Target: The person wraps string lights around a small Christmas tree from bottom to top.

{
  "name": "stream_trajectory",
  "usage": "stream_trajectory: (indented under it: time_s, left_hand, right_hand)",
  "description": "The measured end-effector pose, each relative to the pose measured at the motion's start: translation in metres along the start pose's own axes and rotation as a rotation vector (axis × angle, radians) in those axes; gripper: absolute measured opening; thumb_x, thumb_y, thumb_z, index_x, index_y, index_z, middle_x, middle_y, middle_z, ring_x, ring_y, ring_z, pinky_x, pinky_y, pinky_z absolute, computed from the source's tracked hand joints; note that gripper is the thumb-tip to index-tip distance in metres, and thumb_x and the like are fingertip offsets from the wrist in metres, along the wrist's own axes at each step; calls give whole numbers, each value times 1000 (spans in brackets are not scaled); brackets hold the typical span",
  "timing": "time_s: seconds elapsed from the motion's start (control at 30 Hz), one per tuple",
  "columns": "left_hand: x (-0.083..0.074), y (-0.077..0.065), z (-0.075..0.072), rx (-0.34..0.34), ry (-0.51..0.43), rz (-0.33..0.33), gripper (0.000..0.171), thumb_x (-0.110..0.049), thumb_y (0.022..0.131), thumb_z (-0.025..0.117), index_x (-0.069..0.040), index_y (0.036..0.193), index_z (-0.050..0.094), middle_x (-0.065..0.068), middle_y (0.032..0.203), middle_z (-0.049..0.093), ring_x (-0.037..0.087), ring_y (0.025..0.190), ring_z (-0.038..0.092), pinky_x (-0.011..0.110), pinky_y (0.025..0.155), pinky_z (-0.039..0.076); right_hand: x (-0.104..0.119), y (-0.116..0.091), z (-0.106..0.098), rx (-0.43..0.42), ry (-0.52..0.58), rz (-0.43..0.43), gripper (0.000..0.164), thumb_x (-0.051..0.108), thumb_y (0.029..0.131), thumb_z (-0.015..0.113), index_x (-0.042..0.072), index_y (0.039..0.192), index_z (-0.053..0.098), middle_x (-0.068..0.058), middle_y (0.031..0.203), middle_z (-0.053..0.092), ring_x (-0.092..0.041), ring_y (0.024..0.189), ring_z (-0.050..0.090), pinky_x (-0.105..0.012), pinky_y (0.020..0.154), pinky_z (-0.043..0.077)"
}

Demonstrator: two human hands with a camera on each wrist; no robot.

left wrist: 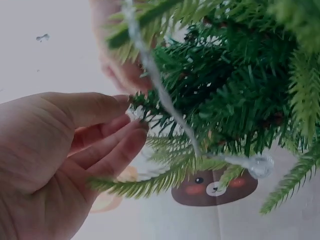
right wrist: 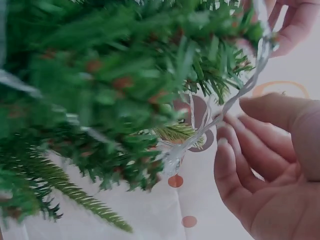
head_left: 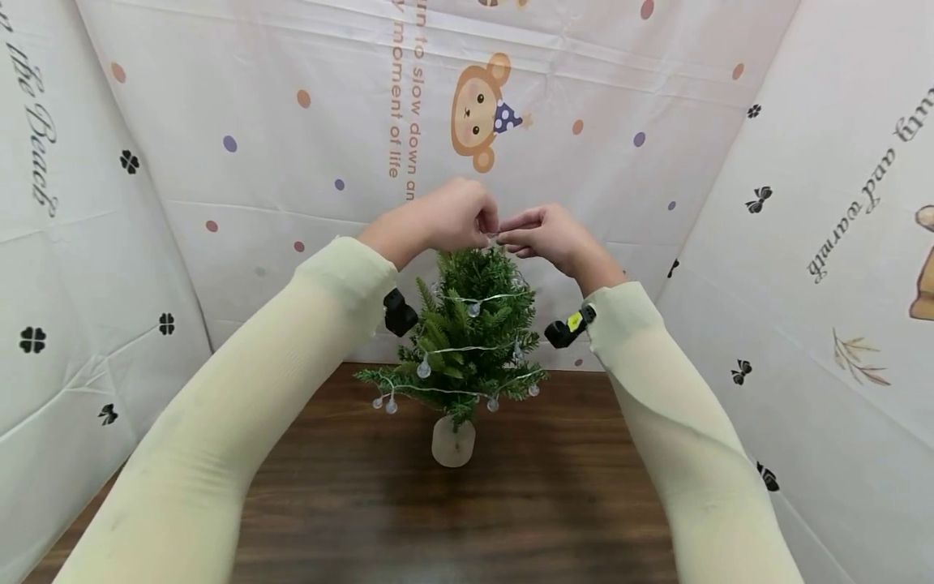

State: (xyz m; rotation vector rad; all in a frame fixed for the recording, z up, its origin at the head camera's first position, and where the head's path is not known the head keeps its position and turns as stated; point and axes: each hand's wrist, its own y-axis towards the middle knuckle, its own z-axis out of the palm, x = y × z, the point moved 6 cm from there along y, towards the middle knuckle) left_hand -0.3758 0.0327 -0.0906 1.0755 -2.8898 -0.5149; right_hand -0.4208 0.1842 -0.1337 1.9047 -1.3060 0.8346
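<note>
A small green Christmas tree stands upright, with clear string lights wound round it. At its top both hands meet, fingertips close together. My left hand pinches a clear bit of the string lights beside a branch tip; in the left wrist view the left hand has thumb and fingertips together there. From the other side, my right hand pinches the string's wire. The right wrist view has the twisted wire running past the right hand's thumb and fingertips.
The tree's pale round base rests on a dark wooden table. Printed white cloth hangs behind and on both sides, close behind the tree. Round clear bulbs dangle from the lower branches.
</note>
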Motion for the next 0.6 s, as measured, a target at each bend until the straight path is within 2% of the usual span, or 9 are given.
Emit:
stream_trajectory:
  time_s: [0.17,0.3,0.43,0.6]
  left_hand:
    - [7,-12,-4,-52,-14,33,16,-7,95,66,-5,106,77,11,106,77,23,98,70,35,92,56]
    - [10,-28,-6,-142,-60,73,19,-4,96,62,-3,109,76,12,107,75,24,98,70,35,93,56]
    - [10,-54,-6,-319,-38,125,18,-1,96,61,-1,111,72,13,111,71,27,105,67,36,99,54]
    - [9,-104,3,-608,50,168,21,0,93,65,2,114,70,15,115,69,31,111,64,40,105,51]
  right_hand:
    - [-6,-21,-9,-97,7,-5,39,22,100,68,6,136,65,-14,134,69,-11,98,72,-32,94,58]
    - [-13,-40,-13,-175,5,-58,37,25,100,69,8,133,67,-13,130,71,-13,100,72,-28,89,58]
    - [-23,-64,-11,-296,-3,-155,36,26,100,70,6,130,68,-15,120,74,-11,93,71,-23,83,59]
    - [-43,-97,-3,-462,0,-270,33,25,99,70,3,123,71,-18,115,73,-4,88,68,-17,79,56]
